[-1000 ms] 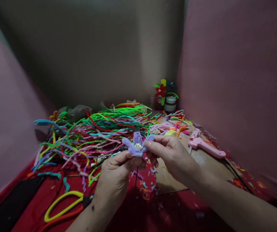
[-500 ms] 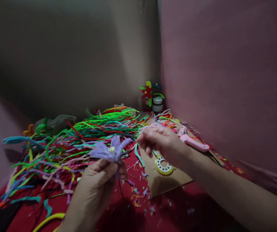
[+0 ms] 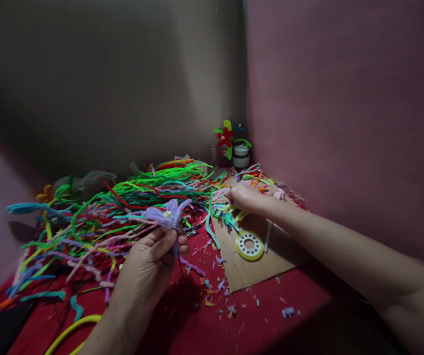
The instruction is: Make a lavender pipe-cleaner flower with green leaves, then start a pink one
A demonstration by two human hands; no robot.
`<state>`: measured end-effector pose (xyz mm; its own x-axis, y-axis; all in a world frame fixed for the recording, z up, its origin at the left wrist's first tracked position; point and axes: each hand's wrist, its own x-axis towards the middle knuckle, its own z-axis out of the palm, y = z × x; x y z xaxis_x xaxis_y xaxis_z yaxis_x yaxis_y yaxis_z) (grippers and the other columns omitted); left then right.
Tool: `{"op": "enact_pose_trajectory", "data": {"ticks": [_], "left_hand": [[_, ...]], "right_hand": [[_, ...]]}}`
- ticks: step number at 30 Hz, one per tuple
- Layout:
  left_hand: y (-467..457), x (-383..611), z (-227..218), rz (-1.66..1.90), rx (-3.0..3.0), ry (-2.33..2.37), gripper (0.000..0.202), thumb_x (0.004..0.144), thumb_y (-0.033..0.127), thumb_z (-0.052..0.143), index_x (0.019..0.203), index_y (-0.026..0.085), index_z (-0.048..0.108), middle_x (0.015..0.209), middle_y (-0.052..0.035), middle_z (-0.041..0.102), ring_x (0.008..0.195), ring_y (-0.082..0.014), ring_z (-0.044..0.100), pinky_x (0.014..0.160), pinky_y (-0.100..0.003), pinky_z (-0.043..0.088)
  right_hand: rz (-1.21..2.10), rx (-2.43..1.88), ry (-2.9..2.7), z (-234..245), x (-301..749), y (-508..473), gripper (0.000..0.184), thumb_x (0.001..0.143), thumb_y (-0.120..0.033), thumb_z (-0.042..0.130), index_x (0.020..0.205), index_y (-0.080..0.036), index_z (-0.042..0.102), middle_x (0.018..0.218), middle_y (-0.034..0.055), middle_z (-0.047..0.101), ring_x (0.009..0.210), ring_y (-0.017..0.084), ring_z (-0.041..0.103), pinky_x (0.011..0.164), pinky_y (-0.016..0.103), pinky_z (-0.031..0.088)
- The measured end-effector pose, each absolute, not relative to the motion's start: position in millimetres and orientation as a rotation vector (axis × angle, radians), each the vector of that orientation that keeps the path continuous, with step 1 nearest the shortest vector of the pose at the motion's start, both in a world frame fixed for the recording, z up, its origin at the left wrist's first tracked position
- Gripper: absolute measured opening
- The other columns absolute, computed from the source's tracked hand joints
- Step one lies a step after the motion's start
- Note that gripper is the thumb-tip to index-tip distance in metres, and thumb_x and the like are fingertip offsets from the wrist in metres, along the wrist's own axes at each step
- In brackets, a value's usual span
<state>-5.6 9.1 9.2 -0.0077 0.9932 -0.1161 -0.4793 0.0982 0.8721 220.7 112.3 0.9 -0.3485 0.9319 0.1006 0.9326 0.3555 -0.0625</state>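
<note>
My left hand (image 3: pixel 156 256) is closed on the stem of a lilac pipe-cleaner flower (image 3: pixel 171 217), just under its petals. Pale yellow stamens show at the flower's centre, and a thin dark stem hangs below the fingers. Further forward, my right hand (image 3: pixel 247 197) reaches over a piece of cardboard (image 3: pixel 241 281). Its fingers are curled together at a bunch of pale pink pipe cleaners (image 3: pixel 220 195); what they pinch is hidden. Below that hand, a yellow-edged tape reel (image 3: pixel 249 245) with a white holed core lies on the cardboard.
A big heap of multicoloured pipe cleaners (image 3: pixel 134 197) spreads across the left and back of the red cloth (image 3: pixel 271 320). A red flower (image 3: pixel 225 137) and a white-lidded jar (image 3: pixel 240 155) stand in the corner. Fuzzy scraps (image 3: pixel 288 312) litter the cloth. Walls close the back and right.
My right hand has moved forward to the pale pink pipe cleaners, its arm now hiding the pink glue gun. My left hand, still holding the flower, has shifted slightly left.
</note>
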Motion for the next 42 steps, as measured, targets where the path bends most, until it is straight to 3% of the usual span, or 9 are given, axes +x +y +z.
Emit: {"op": "enact_pose_trajectory", "data": {"ticks": [4, 13, 19, 21, 23, 28, 33, 38, 42], "left_hand": [[10, -6, 7, 1.353, 0.758, 0.913, 0.024, 0.049, 0.014, 0.082, 0.067, 0.013, 0.066, 0.059, 0.0008, 0.06, 0.053, -0.0094, 0.057, 0.047, -0.017, 0.049], [10, -5, 6, 1.345, 0.762, 0.899, 0.021, 0.051, 0.014, 0.081, 0.065, 0.012, 0.065, 0.058, -0.0002, 0.06, 0.052, -0.0105, 0.057, 0.046, -0.018, 0.049], [8, -5, 8, 1.337, 0.763, 0.854, 0.021, 0.052, 0.014, 0.08, 0.069, 0.013, 0.067, 0.059, 0.0004, 0.06, 0.051, -0.0095, 0.056, 0.046, -0.018, 0.049], [8, -5, 9, 1.329, 0.776, 0.831, 0.02, 0.053, 0.015, 0.08, 0.07, 0.012, 0.068, 0.06, -0.0008, 0.062, 0.052, -0.0101, 0.056, 0.048, -0.018, 0.05], [8, -6, 10, 1.345, 0.774, 0.817, 0.021, 0.054, 0.015, 0.079, 0.072, 0.012, 0.07, 0.066, -0.0032, 0.066, 0.058, -0.0118, 0.059, 0.053, -0.018, 0.052], [7, -7, 11, 1.282, 0.786, 0.816, 0.027, 0.063, 0.018, 0.075, 0.09, 0.016, 0.071, 0.096, -0.0089, 0.07, 0.081, -0.0201, 0.065, 0.069, -0.027, 0.055], [-4, -1, 13, 1.015, 0.808, 0.764, 0.028, 0.064, 0.017, 0.074, 0.091, 0.012, 0.07, 0.089, -0.0112, 0.071, 0.084, -0.0227, 0.066, 0.077, -0.031, 0.053], [-9, -1, 12, 0.981, 0.855, 0.793, 0.018, 0.061, 0.019, 0.077, 0.073, 0.01, 0.069, 0.069, -0.0059, 0.069, 0.054, -0.0125, 0.063, 0.053, -0.018, 0.049], [-6, -5, 9, 1.029, 0.841, 0.782, 0.021, 0.057, 0.021, 0.08, 0.07, 0.011, 0.067, 0.065, -0.0028, 0.066, 0.047, -0.0086, 0.059, 0.047, -0.016, 0.045]], "right_hand": [[-0.097, -1.629, -2.567, 2, 228, 113, 0.021, 0.08, -0.012, 0.05, 0.09, -0.012, 0.068, 0.093, 0.0173, 0.066, 0.092, 0.024, 0.056, 0.068, 0.028, 0.036], [-0.043, -1.618, -2.597, -5, 231, 115, 0.018, 0.077, -0.011, 0.053, 0.079, -0.014, 0.07, 0.086, 0.0149, 0.068, 0.081, 0.022, 0.059, 0.063, 0.028, 0.034], [0.015, -1.503, -2.46, 13, 239, 112, 0.021, 0.082, -0.013, 0.048, 0.092, -0.016, 0.066, 0.093, 0.0111, 0.067, 0.081, 0.018, 0.058, 0.064, 0.025, 0.036], [0.17, -1.413, -2.374, 23, 239, 104, 0.025, 0.085, -0.014, 0.042, 0.095, -0.016, 0.064, 0.087, 0.008, 0.066, 0.074, 0.014, 0.058, 0.063, 0.023, 0.039], [0.658, -1.208, -2.178, 32, 236, 94, 0.025, 0.085, -0.015, 0.04, 0.094, -0.014, 0.064, 0.076, 0.0049, 0.063, 0.061, 0.011, 0.054, 0.057, 0.022, 0.04], [1.413, -0.814, -1.879, 41, 217, 72, 0.015, 0.075, -0.021, 0.059, 0.085, -0.012, 0.066, 0.063, -0.0012, 0.056, 0.05, 0.006, 0.045, 0.046, 0.018, 0.036], [1.531, -0.678, -1.647, 37, 202, 64, 0.009, 0.072, -0.017, 0.063, 0.078, -0.011, 0.064, 0.063, -0.0018, 0.056, 0.049, 0.004, 0.047, 0.045, 0.017, 0.036], [1.582, -0.682, -1.435, 22, 195, 62, 0.009, 0.066, -0.016, 0.066, 0.074, -0.012, 0.062, 0.06, -0.0025, 0.055, 0.045, 0.005, 0.048, 0.044, 0.019, 0.04], [1.604, -0.689, -1.354, 13, 194, 57, 0.014, 0.067, -0.02, 0.065, 0.078, -0.013, 0.061, 0.063, -0.0019, 0.056, 0.048, 0.007, 0.051, 0.049, 0.023, 0.045]]}}
